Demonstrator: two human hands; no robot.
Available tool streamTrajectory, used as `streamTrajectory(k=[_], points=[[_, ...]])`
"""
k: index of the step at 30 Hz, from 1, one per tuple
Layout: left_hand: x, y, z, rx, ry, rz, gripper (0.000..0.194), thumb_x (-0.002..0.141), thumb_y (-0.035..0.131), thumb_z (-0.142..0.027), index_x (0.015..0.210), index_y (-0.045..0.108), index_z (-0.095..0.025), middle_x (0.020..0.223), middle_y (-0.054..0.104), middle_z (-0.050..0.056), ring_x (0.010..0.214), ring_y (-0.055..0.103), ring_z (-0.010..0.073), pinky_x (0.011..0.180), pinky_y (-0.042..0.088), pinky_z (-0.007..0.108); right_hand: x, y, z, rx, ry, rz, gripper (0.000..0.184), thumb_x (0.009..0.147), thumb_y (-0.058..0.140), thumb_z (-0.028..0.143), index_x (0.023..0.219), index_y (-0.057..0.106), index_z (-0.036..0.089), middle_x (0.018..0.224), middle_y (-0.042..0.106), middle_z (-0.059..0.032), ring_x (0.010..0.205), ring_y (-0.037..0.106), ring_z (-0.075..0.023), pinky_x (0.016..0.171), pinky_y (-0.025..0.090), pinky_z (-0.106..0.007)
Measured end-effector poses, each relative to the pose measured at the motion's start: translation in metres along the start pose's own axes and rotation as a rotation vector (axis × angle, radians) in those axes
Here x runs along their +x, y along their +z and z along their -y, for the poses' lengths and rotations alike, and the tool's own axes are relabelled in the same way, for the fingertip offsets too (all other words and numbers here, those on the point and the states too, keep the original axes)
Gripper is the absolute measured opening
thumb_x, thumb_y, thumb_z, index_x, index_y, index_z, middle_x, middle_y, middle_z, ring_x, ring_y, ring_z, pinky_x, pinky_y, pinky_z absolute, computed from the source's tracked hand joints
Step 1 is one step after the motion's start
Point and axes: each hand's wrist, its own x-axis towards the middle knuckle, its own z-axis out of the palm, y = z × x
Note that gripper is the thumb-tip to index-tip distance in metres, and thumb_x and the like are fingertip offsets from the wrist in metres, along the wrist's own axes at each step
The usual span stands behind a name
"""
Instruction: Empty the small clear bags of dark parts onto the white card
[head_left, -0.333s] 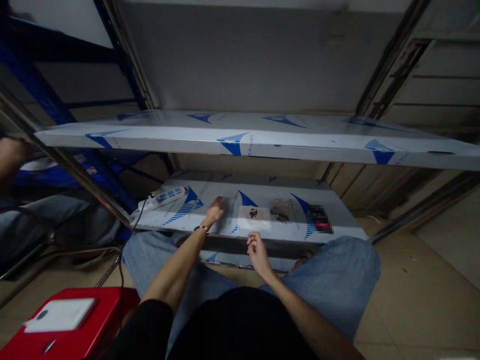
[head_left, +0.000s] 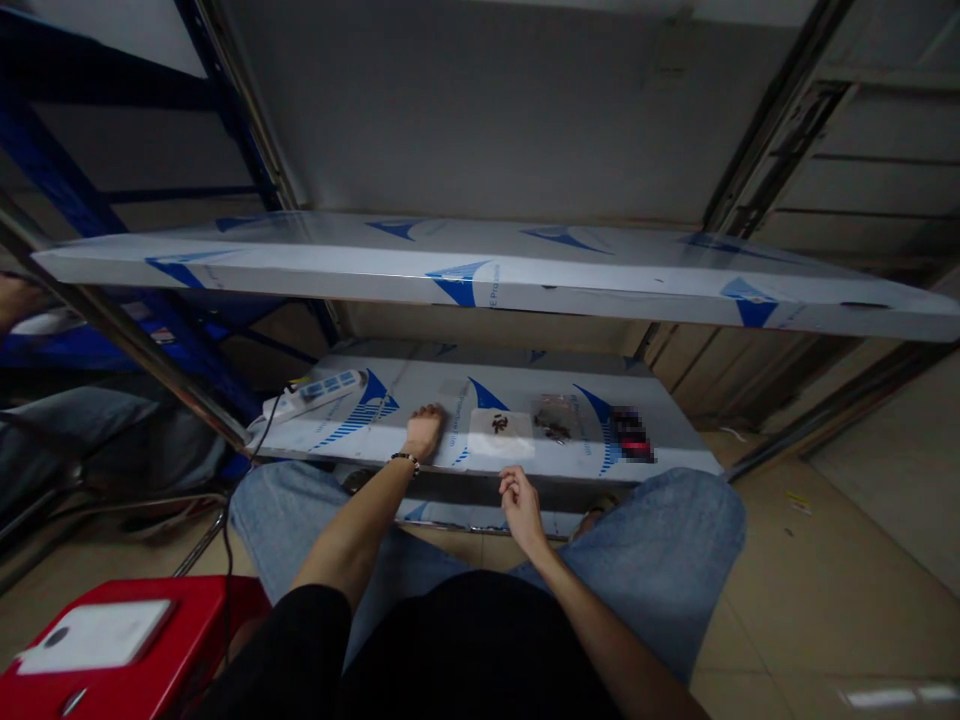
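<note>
My left hand (head_left: 423, 430) rests on the lower metal shelf (head_left: 675, 440), fingers curled down onto the film-covered surface, just left of a small white sheet (head_left: 499, 437) with a few dark bits on it. A dark bracelet circles that wrist. My right hand (head_left: 519, 503) hovers at the shelf's front edge below the white sheet, fingers curled loosely together; nothing visible in them. A clear bag with dark pieces (head_left: 553, 418) lies right of the sheet, and a dark and red object (head_left: 631, 438) beyond it.
An upper shelf (head_left: 480, 270) spans the view above. A white and blue power strip (head_left: 315, 392) lies at the lower shelf's left end with a cable running down. A red box (head_left: 112, 650) stands at my lower left. Another person's legs (head_left: 67, 420) are at far left.
My left hand has drawn back slightly and curled its fingers down on the shelf. My right hand shifted a little. The view moved slightly.
</note>
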Motion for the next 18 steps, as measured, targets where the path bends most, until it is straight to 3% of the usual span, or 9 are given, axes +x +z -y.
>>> streamTrajectory(k=[4,6,9,13,18], points=[[-0.018,-0.015,-0.011,0.063,-0.082,0.05,0.015,0.078,0.057,-0.001,0.076,0.065,-0.014,0.085,0.067,0.016,0.09,0.066,0.0257,0.088,0.048,0.033,0.006,-0.001,0.003,-0.025,-0.008,-0.015,0.029,0.077,0.045,0.014,0.1,0.059,0.023,0.072,0.056,0.0025,0.058,0.054,-0.0142,0.054,0.044,-0.023],[-0.03,-0.018,-0.024,0.01,-0.153,-0.026,0.016,0.082,0.055,-0.007,0.084,0.069,-0.014,0.093,0.07,0.017,0.092,0.066,0.0253,0.088,0.048,0.034,0.009,-0.002,0.003,-0.035,-0.017,-0.021,0.029,0.079,0.045,0.015,0.103,0.06,0.022,0.073,0.056,0.0026,0.06,0.055,-0.0143,0.056,0.046,-0.023],[-0.056,-0.009,-0.051,-0.294,-0.277,-0.156,0.02,0.087,0.053,-0.02,0.096,0.07,-0.013,0.092,0.071,0.013,0.087,0.066,0.0223,0.084,0.051,0.033,0.015,-0.004,0.001,-0.037,-0.038,-0.035,0.031,0.086,0.046,0.019,0.114,0.061,0.021,0.085,0.061,-0.0014,0.07,0.059,-0.0158,0.06,0.048,-0.024],[-0.096,0.021,-0.085,-0.806,-0.363,0.024,0.029,0.084,0.056,-0.033,0.098,0.07,-0.012,0.08,0.068,0.007,0.068,0.061,0.0169,0.066,0.051,0.028,0.021,-0.007,-0.001,-0.046,-0.091,-0.012,0.038,0.091,0.054,0.026,0.128,0.063,0.023,0.116,0.063,-0.0095,0.092,0.062,-0.0201,0.068,0.053,-0.028],[-0.116,0.038,-0.095,-0.898,-0.28,0.227,0.024,0.079,0.058,-0.032,0.085,0.069,-0.012,0.072,0.065,0.004,0.063,0.055,0.0135,0.06,0.045,0.024,0.021,-0.009,-0.001,-0.06,-0.116,0.005,0.027,0.093,0.06,0.03,0.116,0.072,0.023,0.115,0.063,-0.0102,0.104,0.062,-0.0234,0.078,0.054,-0.031]])
